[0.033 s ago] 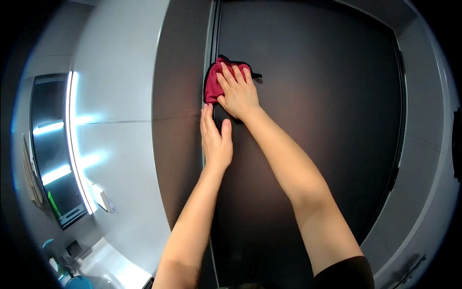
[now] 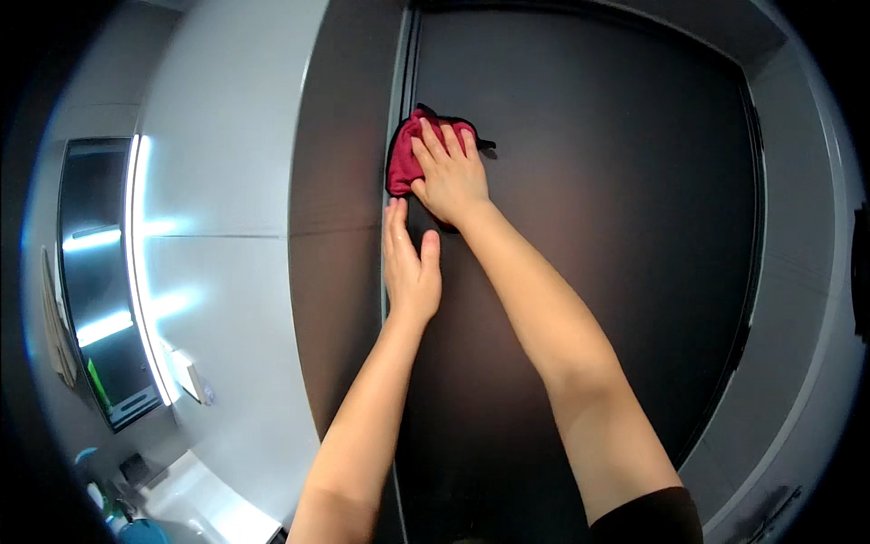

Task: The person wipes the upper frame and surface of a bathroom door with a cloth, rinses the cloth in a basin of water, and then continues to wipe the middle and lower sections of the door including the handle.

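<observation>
A dark red cloth with black edging [image 2: 405,165] lies bunched against a dark, matte door panel [image 2: 580,136] at its left edge, by the frame. My right hand [image 2: 453,181] holds the cloth pressed to that surface, its fingers spread over the fabric. A black corner of the cloth sticks out to the right of the fingertips. Just below the cloth, my left hand [image 2: 412,272] is open and holds nothing. Its fingers point upward along the door's edge, with the thumb apart; whether the palm touches the surface is hard to tell.
A narrow metal frame strip [image 2: 399,91] runs down the door's left edge, beside a brown-grey wall panel [image 2: 340,163]. Further left are a lit mirror [image 2: 104,272], a small white wall box [image 2: 188,374], a hanging towel [image 2: 60,331] and a white washbasin [image 2: 204,499].
</observation>
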Available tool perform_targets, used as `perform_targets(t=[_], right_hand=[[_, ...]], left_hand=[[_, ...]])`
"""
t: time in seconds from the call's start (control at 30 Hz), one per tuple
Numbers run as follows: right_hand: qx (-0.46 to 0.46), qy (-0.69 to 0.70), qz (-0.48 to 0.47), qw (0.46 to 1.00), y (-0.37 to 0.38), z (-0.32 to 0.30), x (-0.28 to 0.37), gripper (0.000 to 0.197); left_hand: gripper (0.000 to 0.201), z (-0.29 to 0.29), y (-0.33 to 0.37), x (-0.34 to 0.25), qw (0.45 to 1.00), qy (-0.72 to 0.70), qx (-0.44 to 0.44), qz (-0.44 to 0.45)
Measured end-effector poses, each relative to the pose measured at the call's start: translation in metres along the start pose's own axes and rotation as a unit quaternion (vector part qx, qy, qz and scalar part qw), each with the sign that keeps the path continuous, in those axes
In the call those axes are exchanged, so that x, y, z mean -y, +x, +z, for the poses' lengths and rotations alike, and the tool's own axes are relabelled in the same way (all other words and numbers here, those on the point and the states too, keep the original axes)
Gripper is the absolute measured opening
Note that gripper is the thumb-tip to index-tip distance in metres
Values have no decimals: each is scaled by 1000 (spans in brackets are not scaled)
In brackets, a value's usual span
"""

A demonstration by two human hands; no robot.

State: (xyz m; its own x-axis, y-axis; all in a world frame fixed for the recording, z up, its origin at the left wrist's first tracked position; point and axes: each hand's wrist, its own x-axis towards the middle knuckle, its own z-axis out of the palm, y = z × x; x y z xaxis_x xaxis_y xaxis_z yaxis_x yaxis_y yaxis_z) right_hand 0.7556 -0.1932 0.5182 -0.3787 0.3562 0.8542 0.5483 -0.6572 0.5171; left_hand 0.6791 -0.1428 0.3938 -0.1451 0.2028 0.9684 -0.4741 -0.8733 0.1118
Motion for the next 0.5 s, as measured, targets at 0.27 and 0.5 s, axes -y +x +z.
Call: perform_targets(t=[0.27,0.5], right_hand=[[12,-33,40,999,101,23,-53,59],[34,-38,69,996,181,28,-85,57]], left_hand=[[74,30,31,33,980,179,10,84],[89,19,26,26,950,294,55,93]])
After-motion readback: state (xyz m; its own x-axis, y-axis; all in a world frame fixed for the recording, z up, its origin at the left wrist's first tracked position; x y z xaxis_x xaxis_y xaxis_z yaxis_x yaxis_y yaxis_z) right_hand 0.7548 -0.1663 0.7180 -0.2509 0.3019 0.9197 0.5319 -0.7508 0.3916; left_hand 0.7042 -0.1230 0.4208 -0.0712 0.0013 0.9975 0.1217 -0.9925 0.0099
